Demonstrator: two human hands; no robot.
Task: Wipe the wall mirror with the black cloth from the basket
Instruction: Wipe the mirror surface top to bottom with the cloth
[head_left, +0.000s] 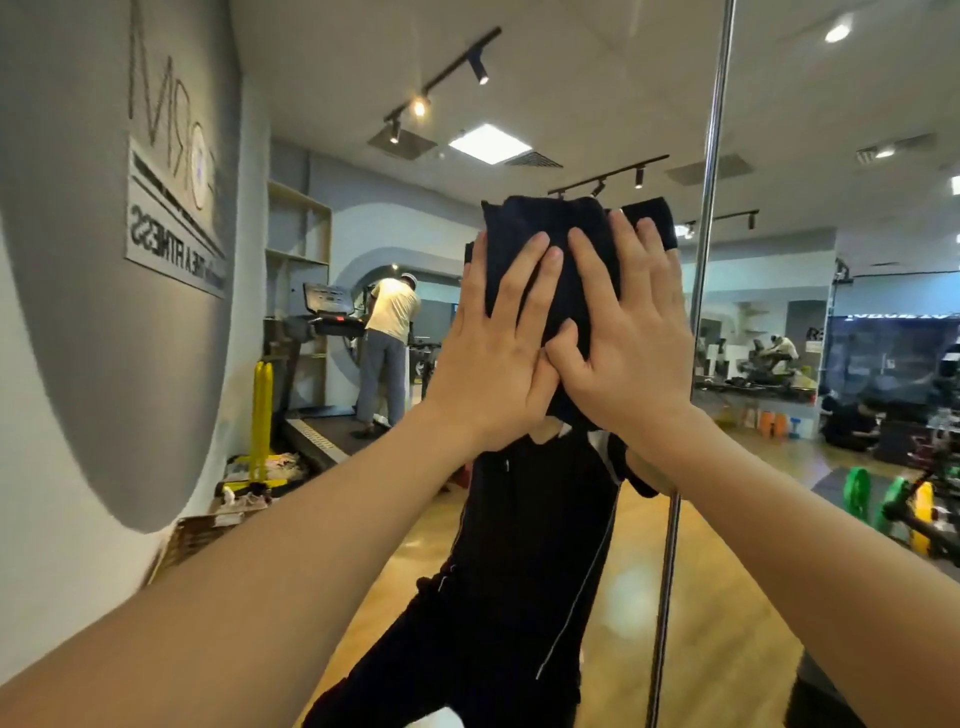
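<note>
Your left hand and right hand both lie flat and spread on the black cloth, pressing it against the wall mirror at about head height; neither hand is clenched, so the cloth is pinned by palm pressure rather than gripped. That is the main risk: if you ease off the pressure mid-stroke, the cloth may slide out and drop to the floor, since nothing else holds it. The cloth looks soft, thick and bunched into uneven folds, with one loose corner standing out past your right fingertips, and a bunched pad like that tends to touch the glass in patches and leave streaks or missed bands. The mirror is hard, smooth and highly reflective, and bare fingers or palm heels slipping past the cloth edge would likely smear it. Just right of your right hand runs a slim, shiny vertical metal strip, apparently a joint between panels; a wide stroke could snag the folds there. The woven basket sits low at left, near the wall, well apart from the cloth.
</note>
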